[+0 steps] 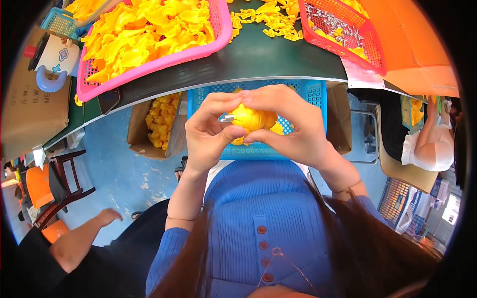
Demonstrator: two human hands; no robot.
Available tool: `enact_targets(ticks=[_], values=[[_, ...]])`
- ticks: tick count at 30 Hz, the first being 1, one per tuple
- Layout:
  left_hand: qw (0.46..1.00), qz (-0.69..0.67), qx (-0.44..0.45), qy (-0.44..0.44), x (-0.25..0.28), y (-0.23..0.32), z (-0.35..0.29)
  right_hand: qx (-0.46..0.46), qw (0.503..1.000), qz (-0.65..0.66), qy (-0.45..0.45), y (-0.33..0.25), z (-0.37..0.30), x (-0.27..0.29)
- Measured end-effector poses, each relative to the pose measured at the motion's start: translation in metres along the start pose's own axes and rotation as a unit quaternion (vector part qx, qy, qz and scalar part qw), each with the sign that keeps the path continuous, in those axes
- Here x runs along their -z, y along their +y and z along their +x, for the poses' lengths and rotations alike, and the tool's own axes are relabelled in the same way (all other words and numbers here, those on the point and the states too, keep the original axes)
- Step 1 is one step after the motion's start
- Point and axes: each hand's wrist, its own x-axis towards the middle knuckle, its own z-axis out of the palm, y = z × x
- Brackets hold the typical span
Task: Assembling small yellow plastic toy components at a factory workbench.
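Observation:
Both my hands are raised over a blue basket [318, 94], closed round a rounded yellow plastic part [248, 117]. A small shiny silver piece [226, 118] sticks out at its left end, beside the fingers of my left hand [206, 126]. From the other side, my right hand [293, 111] grips the part with thumb and fingers. More yellow plastic shows in the basket beneath, mostly covered by my hands. What the silver piece is, I cannot tell.
On the dark green table [258, 57] stand a pink basket [223, 30] of yellow parts and a red basket [370, 37] of small metal pieces. Cardboard boxes [141, 131] flank the blue basket. A cup with a blue handle [52, 79] stands left. Other people [79, 243] sit at both sides.

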Motion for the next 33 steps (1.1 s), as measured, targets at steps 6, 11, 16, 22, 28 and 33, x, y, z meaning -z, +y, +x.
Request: enact_targets(ticks=[6,11,16,22,28,33], values=[[1.0,0.01,-0.017,0.016,-0.001,-0.007,-0.004,0.012,1.0,0.018,-0.02,0.007,-0.006,0.003],[0.995,-0.078,0.018,0.056,-0.001,-0.014,-0.004,-0.073,0.991,0.11,0.028,0.009,-0.007,-0.005],[0.996,-0.064,-0.003,0.063,-0.003,-0.019,-0.007,-0.07,0.996,0.046,0.012,0.003,-0.014,0.0],[0.993,0.1,0.056,-0.004,0.005,0.005,0.008,-0.155,0.969,0.193,-0.001,0.019,-0.019,0.003],[0.993,0.106,-0.031,-0.04,0.011,-0.002,0.006,-0.251,0.883,0.396,0.014,0.011,-0.018,0.002],[0.998,0.056,-0.018,-0.004,0.004,-0.004,0.004,-0.147,0.945,0.292,0.029,0.012,-0.024,-0.004]])
